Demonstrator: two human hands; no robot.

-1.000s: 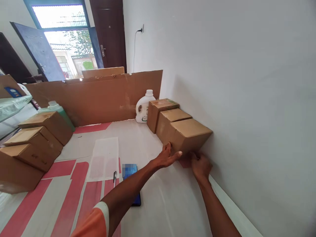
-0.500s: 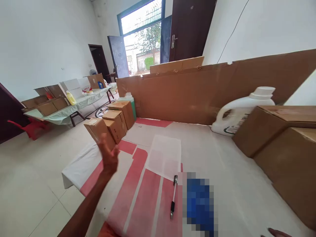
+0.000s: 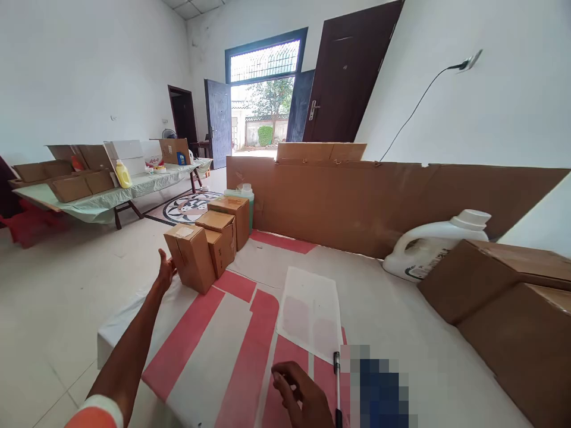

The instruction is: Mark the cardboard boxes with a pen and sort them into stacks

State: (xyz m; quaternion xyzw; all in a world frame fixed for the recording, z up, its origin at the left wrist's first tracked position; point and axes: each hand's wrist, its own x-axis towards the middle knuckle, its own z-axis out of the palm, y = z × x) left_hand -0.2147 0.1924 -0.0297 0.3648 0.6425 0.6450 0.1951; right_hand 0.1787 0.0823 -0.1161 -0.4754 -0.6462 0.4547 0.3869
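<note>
Boxes [image 3: 191, 257] lined the table's far edge; your left hand [image 3: 165, 271] reached there empty, fingers loosened, right hand [image 3: 303, 399] resting curled, empty.

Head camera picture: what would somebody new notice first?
The left hand stretches out to the nearest cardboard box in a row of three on the red-and-white table cover. Behind stands a long cardboard sheet, with a white jug at its right end.
</note>
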